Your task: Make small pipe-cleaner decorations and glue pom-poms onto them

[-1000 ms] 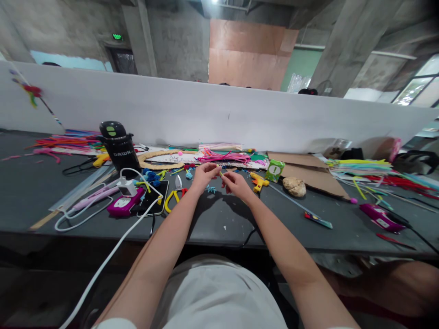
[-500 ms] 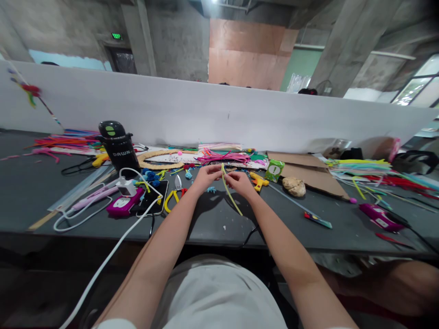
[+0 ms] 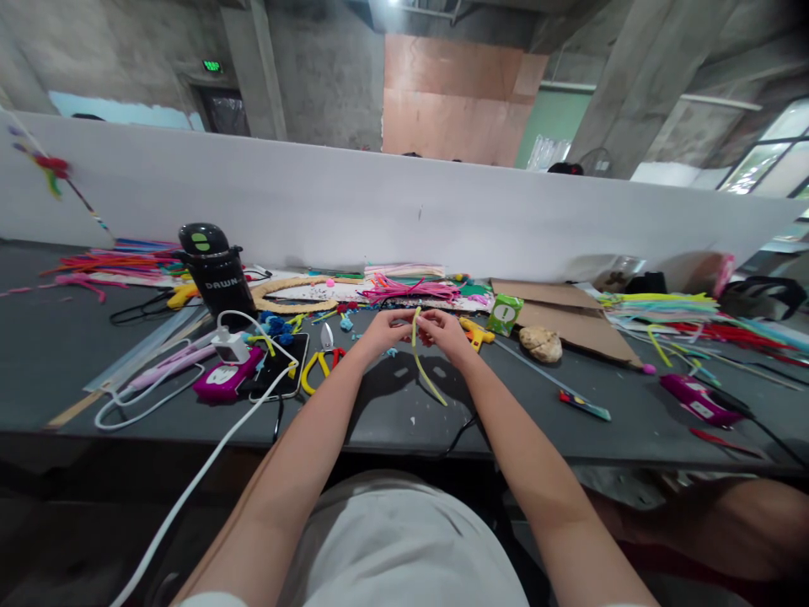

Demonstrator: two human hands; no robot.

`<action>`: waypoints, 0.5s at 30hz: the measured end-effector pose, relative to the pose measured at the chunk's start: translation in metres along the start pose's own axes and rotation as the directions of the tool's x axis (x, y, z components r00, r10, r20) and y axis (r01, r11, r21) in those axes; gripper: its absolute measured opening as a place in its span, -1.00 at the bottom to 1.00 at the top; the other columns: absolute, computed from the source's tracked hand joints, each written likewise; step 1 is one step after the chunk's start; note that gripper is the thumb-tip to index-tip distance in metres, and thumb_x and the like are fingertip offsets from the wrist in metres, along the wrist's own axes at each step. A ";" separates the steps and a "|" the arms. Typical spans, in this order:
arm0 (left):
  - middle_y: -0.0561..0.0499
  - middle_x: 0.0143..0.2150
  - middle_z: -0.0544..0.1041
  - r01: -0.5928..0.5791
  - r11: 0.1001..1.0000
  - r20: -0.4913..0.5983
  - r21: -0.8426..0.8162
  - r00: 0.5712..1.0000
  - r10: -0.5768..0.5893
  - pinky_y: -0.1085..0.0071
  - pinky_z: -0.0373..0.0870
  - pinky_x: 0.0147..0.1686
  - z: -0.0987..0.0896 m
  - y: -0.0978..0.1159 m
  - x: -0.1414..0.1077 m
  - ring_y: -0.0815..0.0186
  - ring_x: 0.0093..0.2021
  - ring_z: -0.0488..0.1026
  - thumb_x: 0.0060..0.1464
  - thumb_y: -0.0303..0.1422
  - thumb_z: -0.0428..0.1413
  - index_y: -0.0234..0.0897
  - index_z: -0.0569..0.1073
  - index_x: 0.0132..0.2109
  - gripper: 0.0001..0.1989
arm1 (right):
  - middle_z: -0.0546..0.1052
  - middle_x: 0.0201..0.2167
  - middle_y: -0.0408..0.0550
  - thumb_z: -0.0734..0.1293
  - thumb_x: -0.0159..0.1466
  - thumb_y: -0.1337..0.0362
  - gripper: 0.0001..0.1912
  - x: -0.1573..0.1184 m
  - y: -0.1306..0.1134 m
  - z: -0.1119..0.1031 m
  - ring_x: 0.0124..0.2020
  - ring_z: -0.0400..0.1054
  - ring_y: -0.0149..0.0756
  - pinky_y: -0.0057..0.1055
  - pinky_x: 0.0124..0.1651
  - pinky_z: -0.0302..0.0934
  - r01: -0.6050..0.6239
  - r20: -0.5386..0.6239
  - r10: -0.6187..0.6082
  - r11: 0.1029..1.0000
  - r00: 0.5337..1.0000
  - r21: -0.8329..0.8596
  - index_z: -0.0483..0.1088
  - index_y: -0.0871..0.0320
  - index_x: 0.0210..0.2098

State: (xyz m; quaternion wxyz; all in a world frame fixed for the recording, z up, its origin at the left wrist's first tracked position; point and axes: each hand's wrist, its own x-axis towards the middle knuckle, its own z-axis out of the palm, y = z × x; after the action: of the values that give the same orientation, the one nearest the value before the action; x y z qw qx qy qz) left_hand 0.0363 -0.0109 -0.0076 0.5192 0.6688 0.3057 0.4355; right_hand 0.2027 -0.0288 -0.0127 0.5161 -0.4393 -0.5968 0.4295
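A yellow-green pipe cleaner point(image 3: 425, 376) hangs between my hands above the dark table, its lower end curving toward me and to the right. My left hand point(image 3: 384, 334) pinches near its upper part with thumb and fingers. On the other side, my right hand point(image 3: 446, 332) has its fingers closed at the same upper part. Just below my left hand lies a small blue fuzzy piece point(image 3: 392, 351). Pliers point(image 3: 321, 364) with yellow and red handles rest left of my left forearm. A yellow glue gun point(image 3: 478, 334) lies close to my right hand.
At left stand a black bottle point(image 3: 221, 282), a purple power strip point(image 3: 222, 379) with white cables, and a phone point(image 3: 302, 371). To the right are a green box point(image 3: 504, 314), a stone-like lump point(image 3: 541, 344), a utility knife point(image 3: 585, 405) and cardboard point(image 3: 581, 329). Pink pipe cleaners point(image 3: 414, 290) lie behind.
Both hands have shifted very slightly, and the pipe cleaner's upper part sits a little farther right and bends more. The camera view has moved a touch. The table things are unchanged.
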 end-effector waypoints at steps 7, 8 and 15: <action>-0.05 -0.33 0.57 -0.006 0.998 0.000 0.056 1.000 0.006 0.44 0.33 -0.39 0.002 0.002 0.000 0.41 -0.45 0.39 -0.11 -0.23 0.24 -0.40 0.53 0.01 -0.49 | 0.33 -0.65 -0.22 0.40 0.07 -0.06 -0.60 -0.001 -0.003 -0.003 -0.64 0.19 -0.48 -0.49 -0.56 0.11 0.107 -0.041 -0.108 0.994 0.993 -0.038 0.39 0.18 -0.42; -0.07 -0.30 0.57 -0.012 0.999 0.001 0.048 1.000 0.012 0.44 0.33 -0.39 0.002 0.003 0.000 0.40 -0.44 0.40 -0.12 -0.21 0.25 -0.40 0.53 0.00 -0.48 | 0.36 -0.64 -0.21 0.40 0.08 -0.06 -0.61 0.000 -0.002 -0.004 -0.62 0.22 -0.46 -0.49 -0.54 0.14 0.102 -0.043 -0.103 0.994 0.994 -0.028 0.39 0.17 -0.41; -0.08 -0.39 0.55 0.024 0.999 0.030 0.045 0.999 -0.026 0.46 0.34 -0.47 0.004 0.009 -0.003 0.42 -0.52 0.39 -0.13 -0.13 0.27 -0.43 0.52 -0.13 -0.52 | 0.48 -0.48 -0.13 0.39 0.09 -0.05 -0.63 0.003 0.005 -0.008 -0.47 0.37 -0.33 -0.37 -0.38 0.33 0.049 -0.036 -0.048 0.997 0.998 0.052 0.36 0.13 -0.38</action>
State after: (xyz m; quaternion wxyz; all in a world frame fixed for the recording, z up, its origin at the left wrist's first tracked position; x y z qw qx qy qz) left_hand 0.0382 -0.0179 -0.0006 0.5142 0.6829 0.3157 0.4118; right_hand 0.2112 -0.0246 -0.0156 0.5480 -0.4184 -0.5868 0.4247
